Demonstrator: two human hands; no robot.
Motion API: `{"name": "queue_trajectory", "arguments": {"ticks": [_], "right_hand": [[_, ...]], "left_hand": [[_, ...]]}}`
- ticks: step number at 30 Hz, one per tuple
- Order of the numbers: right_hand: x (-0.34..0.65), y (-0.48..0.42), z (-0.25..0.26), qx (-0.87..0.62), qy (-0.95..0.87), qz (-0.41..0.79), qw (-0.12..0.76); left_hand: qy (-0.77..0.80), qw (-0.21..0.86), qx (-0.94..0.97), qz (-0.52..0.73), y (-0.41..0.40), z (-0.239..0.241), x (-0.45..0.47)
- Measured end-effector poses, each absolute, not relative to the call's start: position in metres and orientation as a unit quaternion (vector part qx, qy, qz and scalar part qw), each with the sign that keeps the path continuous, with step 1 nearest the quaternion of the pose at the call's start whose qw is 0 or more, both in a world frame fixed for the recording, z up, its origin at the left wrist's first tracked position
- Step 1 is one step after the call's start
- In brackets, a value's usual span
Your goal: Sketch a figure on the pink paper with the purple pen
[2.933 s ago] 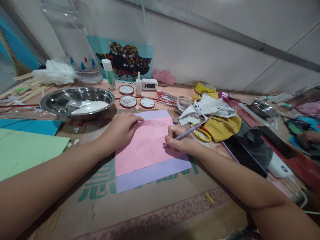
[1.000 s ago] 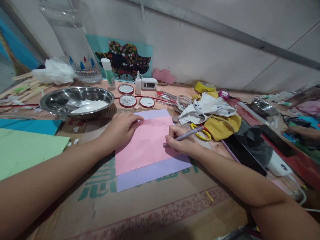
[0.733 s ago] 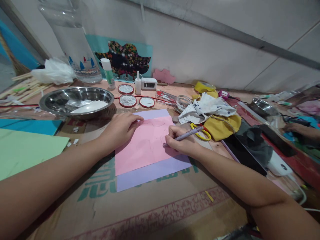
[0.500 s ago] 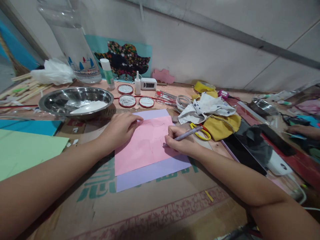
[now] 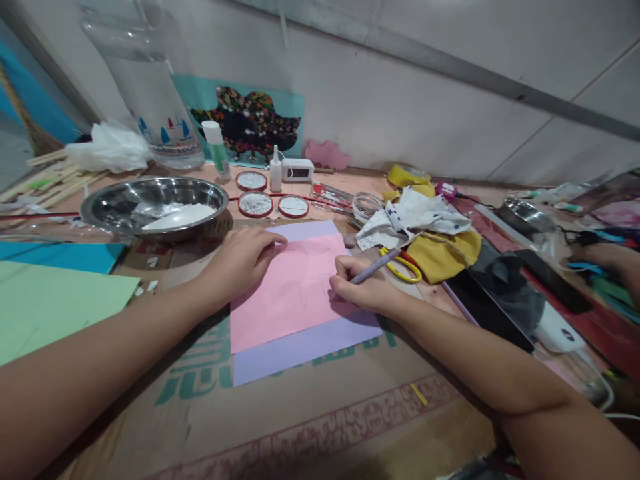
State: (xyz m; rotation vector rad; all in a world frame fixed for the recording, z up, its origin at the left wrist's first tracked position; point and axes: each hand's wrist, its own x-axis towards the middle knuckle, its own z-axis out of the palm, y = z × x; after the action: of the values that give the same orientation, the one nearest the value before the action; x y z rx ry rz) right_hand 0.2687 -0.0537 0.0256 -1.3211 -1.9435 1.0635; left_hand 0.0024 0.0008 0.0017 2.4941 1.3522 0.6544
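Note:
A pink sheet of paper point(image 5: 270, 320) lies over a lilac sheet point(image 5: 300, 357) on a piece of printed cardboard point(image 5: 240, 433). Faint drawn lines show on the pink paper. My left hand point(image 5: 245, 257) rests flat on the pink sheet's upper left part, fingers stretched out. Gripped in my right hand point(image 5: 353, 283) is a greyish-purple pen point(image 5: 373, 268), its tip down at the right side of the pink paper. Yellow-handled scissors point(image 5: 405, 270) lie just beyond the right hand, partly under cloth.
A steel bowl point(image 5: 155, 200) stands at back left, near green paper point(image 5: 60, 303). Behind are small round dishes point(image 5: 255, 204), a glue stick point(image 5: 216, 150) and a water jug point(image 5: 155, 100). Rightward lie crumpled cloth point(image 5: 420, 217), a phone point(image 5: 485, 307) and another person's hand point(image 5: 613, 257).
The pen tip has shifted slightly on the pink paper, and the pen is tilted a little more steeply. My left hand stays put. The other person's hand at far right has moved.

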Motion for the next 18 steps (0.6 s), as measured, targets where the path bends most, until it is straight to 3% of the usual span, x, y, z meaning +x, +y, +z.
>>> {"name": "queue_trajectory", "arguments": {"ticks": [18], "right_hand": [[0.2697,-0.0534,0.0188,-0.521,-0.681,0.406,0.316]], "left_hand": [[0.463,0.115,0.85,0.226,0.001,0.001,0.0017]]}}
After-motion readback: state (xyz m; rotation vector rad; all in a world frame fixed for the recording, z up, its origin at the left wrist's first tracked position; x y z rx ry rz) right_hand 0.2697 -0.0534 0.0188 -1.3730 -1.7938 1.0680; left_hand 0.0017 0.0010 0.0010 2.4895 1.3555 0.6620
